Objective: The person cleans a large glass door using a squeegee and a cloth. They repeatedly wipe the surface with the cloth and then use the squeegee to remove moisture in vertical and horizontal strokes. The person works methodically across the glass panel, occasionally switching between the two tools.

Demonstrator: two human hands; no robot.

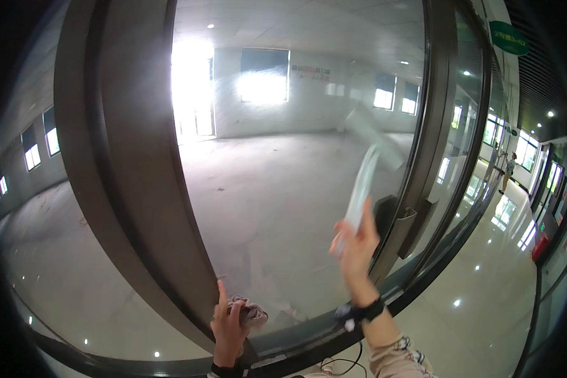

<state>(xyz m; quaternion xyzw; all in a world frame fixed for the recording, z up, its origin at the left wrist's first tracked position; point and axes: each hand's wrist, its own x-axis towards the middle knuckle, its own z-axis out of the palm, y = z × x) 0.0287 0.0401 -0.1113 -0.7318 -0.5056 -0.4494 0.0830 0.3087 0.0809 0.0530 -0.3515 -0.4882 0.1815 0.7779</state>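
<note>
My right hand [359,245] grips the pale handle of a window squeegee [366,175]. Its wide light head [374,137] is slanted and blurred before the right part of a glass pane [283,198]; whether it touches the glass I cannot tell. A crumpled greyish-pink cloth [250,312] is held in my left hand [227,321], low at the pane's left edge. That hand's raised index finger lies by the brown frame post [141,141].
A door handle [413,227] juts from the frame on the right. Below, a dark cable [354,361] trails near a shoe [328,366]. A glossy tiled corridor [477,283] runs along the right, where a person [508,172] stands far off. Behind the glass lies a bare concrete-floored room.
</note>
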